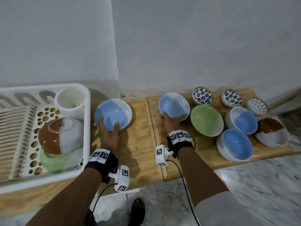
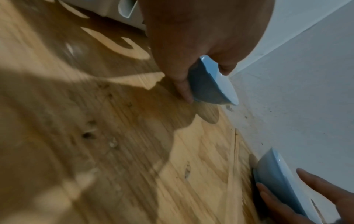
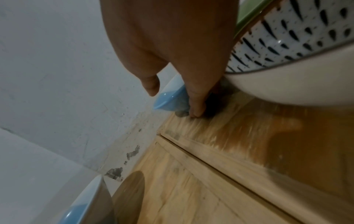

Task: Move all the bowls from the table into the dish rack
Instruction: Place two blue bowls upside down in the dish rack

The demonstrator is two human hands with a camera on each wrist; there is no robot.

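The left hand [image 1: 109,134] grips a blue-and-white bowl [image 1: 113,115] by its near rim, thumb inside and fingers under the outer wall, tilted so its glossy inside faces up and toward the person, held over the wooden bench [image 1: 140,144] just beside the white dish rack [image 1: 84,121]; the right hand [image 1: 171,121] grips a second bowl of the same kind [image 1: 174,106] the same way, further right over the bench; each bowl is pale blue over most of its inside with a white part toward the far right rim, and the wrist views show a blue outer wall; inside the rack a brown-and-white bowl [image 1: 61,136] lies upside down on a green bowl [image 1: 55,160], near a white cup holder [image 1: 71,101] in the rack's far corner; on the bench to the right sit a large green bowl [image 1: 206,122], two more blue-and-white bowls [image 1: 241,119] [image 1: 234,145], a brown-and-white one [image 1: 272,132], two small flower-patterned bowls [image 1: 202,95] [image 1: 232,97] and a small dash-patterned bowl [image 1: 257,106]; another dash-patterned bowl [image 3: 287,37] shows close by the right wrist in that wrist's view.
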